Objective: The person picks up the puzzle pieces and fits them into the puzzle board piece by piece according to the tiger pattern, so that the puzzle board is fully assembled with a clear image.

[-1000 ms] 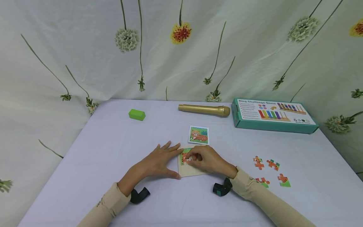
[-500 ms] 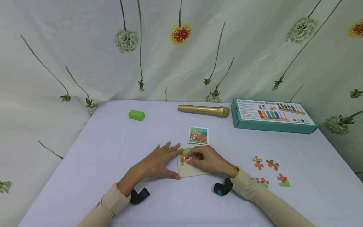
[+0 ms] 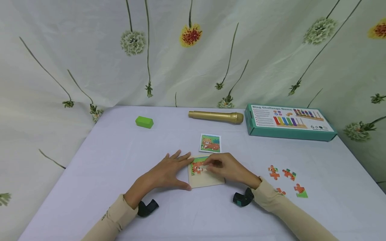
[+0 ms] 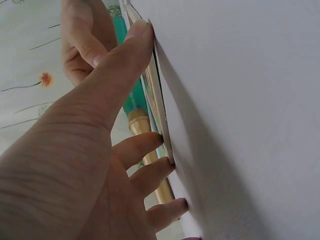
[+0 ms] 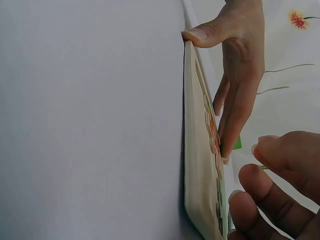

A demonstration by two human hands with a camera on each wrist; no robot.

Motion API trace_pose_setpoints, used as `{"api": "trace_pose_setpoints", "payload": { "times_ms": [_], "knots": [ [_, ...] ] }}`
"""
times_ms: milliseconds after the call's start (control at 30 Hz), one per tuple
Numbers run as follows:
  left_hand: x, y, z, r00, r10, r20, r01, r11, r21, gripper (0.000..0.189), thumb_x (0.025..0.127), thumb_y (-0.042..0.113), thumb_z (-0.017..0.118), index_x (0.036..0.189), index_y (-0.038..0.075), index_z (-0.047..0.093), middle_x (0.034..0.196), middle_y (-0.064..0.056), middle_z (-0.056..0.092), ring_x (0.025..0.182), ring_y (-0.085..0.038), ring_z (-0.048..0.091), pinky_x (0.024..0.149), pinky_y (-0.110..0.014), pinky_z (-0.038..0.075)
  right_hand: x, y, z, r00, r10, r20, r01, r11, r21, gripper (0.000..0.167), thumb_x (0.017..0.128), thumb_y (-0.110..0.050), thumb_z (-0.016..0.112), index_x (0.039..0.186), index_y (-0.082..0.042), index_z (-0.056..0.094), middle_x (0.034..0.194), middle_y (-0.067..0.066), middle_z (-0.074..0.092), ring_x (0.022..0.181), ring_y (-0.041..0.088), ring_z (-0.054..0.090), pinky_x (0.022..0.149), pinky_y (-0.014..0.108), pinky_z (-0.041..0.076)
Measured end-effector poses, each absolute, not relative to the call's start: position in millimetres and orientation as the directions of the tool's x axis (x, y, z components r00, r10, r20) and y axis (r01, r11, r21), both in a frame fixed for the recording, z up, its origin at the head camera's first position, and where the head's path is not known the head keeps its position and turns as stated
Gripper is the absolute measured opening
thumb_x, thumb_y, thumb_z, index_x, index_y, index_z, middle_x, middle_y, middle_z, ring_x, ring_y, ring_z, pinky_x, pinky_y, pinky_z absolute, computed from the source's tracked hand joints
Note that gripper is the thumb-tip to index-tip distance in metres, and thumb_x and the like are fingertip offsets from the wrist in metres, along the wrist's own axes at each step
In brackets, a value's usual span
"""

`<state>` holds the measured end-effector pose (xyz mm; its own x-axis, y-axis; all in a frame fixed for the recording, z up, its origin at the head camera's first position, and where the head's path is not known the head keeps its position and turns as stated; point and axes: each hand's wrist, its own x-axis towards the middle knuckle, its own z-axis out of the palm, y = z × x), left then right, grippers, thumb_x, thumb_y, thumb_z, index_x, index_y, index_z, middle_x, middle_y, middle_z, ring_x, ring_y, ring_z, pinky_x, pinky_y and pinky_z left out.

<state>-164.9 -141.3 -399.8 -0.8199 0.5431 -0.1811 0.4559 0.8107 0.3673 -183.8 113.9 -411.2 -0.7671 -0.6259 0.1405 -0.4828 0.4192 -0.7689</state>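
Note:
A pale wooden puzzle board (image 3: 208, 180) lies on the table, with joined tiger pieces (image 3: 197, 167) in its upper left part. My left hand (image 3: 170, 170) is spread along the board's left side, its thumb and fingertips touching the edge. Over the board's right half hovers my right hand (image 3: 227, 168), its fingers loosely bent. In the right wrist view, the thumb and index fingertips are apart and nothing shows between them. A tiger picture card (image 3: 210, 143) lies just beyond the board. Part of the board is hidden under the right hand.
Several loose tiger puzzle pieces (image 3: 301, 190) lie at the right, one partly covered by the right sleeve (image 3: 271, 199). Farther back are a green block (image 3: 144, 122), a gold microphone (image 3: 215, 116) and a teal game box (image 3: 292, 134). A flowered cloth hangs behind the table.
My right hand has drawn back slightly to the right, and its thumb and index finger have parted. More of the tiger's face on the board shows. The left hand stays in place.

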Motion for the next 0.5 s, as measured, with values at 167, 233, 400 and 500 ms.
{"api": "trace_pose_setpoints", "payload": {
  "times_ms": [167,233,400,500],
  "knots": [
    [-164.9,-141.1,-399.9,-0.824,0.536,-0.184,0.448,0.815,0.368,0.094,0.069,0.059,0.077,0.148,0.023,0.039,0.158,0.004,0.025,0.147,-0.032,0.011,0.115,-0.059,0.010,-181.1,127.4,-407.5,-0.783,-0.606,0.142,-0.476,0.436,-0.764,0.014,0.091,-0.012,0.066,0.103,-0.009,0.071,0.090,-0.005,0.067,0.082,0.007,0.058,0.078,0.025,0.051],
    [-164.9,-140.9,-399.8,-0.826,0.533,-0.184,0.445,0.816,0.369,0.094,0.069,0.059,0.077,0.148,0.023,0.039,0.157,0.004,0.026,0.147,-0.032,0.011,0.115,-0.059,0.010,-179.7,133.2,-405.9,-0.797,-0.590,0.129,-0.459,0.453,-0.765,0.014,0.091,-0.012,0.065,0.104,-0.009,0.071,0.091,-0.005,0.066,0.083,0.008,0.058,0.079,0.025,0.051],
    [-164.5,-140.4,-400.1,-0.829,0.527,-0.185,0.440,0.820,0.366,0.095,0.069,0.058,0.078,0.148,0.023,0.039,0.157,0.004,0.026,0.147,-0.031,0.010,0.115,-0.059,0.010,-175.5,147.1,-402.1,-0.831,-0.546,0.104,-0.418,0.490,-0.765,0.014,0.091,-0.013,0.065,0.104,-0.011,0.071,0.090,-0.005,0.065,0.084,0.012,0.057,0.079,0.026,0.051],
    [-164.4,-140.0,-400.1,-0.827,0.531,-0.184,0.442,0.817,0.370,0.094,0.069,0.058,0.078,0.148,0.023,0.039,0.157,0.004,0.026,0.147,-0.031,0.010,0.115,-0.059,0.010,-172.9,155.7,-401.6,-0.846,-0.525,0.097,-0.400,0.505,-0.765,0.014,0.092,-0.013,0.064,0.104,-0.012,0.071,0.090,-0.004,0.064,0.084,0.013,0.057,0.078,0.027,0.051]
  ]
}}
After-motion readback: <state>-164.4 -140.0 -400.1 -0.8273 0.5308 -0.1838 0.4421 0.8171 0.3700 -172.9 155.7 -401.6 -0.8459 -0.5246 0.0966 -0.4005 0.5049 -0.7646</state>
